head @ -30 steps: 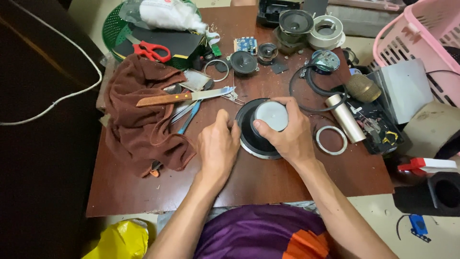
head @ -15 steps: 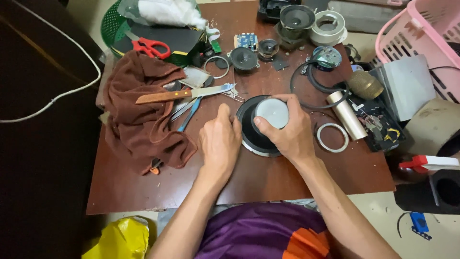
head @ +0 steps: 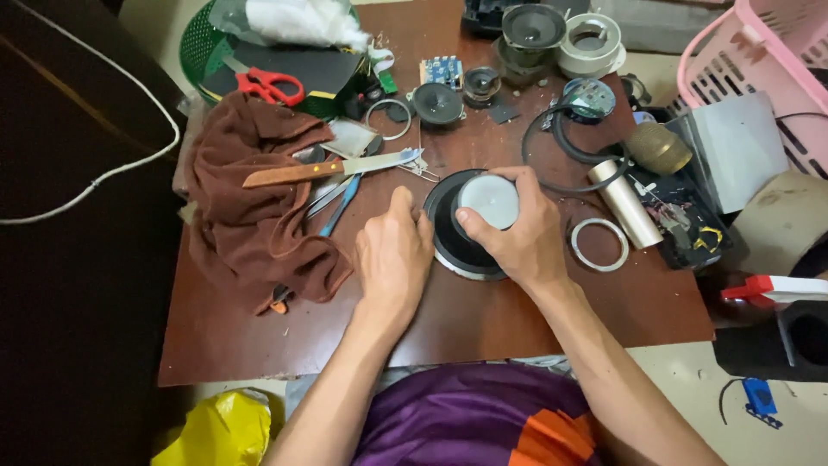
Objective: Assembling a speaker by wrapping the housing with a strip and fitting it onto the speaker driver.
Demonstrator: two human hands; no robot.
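Speaker [head: 448, 237], upside down on the brown table [head: 483, 315], sits mid-table under both hands: the left hand [head: 392, 250] presses its black rim, fingers curled, while the right hand [head: 517, 233] grips the silver magnet [head: 488, 200] (thumb hooked around it). Beyond lie a knife [head: 332, 169] and scissors [head: 269, 85].

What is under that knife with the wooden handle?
The knife lies with its handle on the brown cloth. Its blade end reaches over the wooden table and crosses blue-handled pliers. Whatever sits beneath the cloth is covered.
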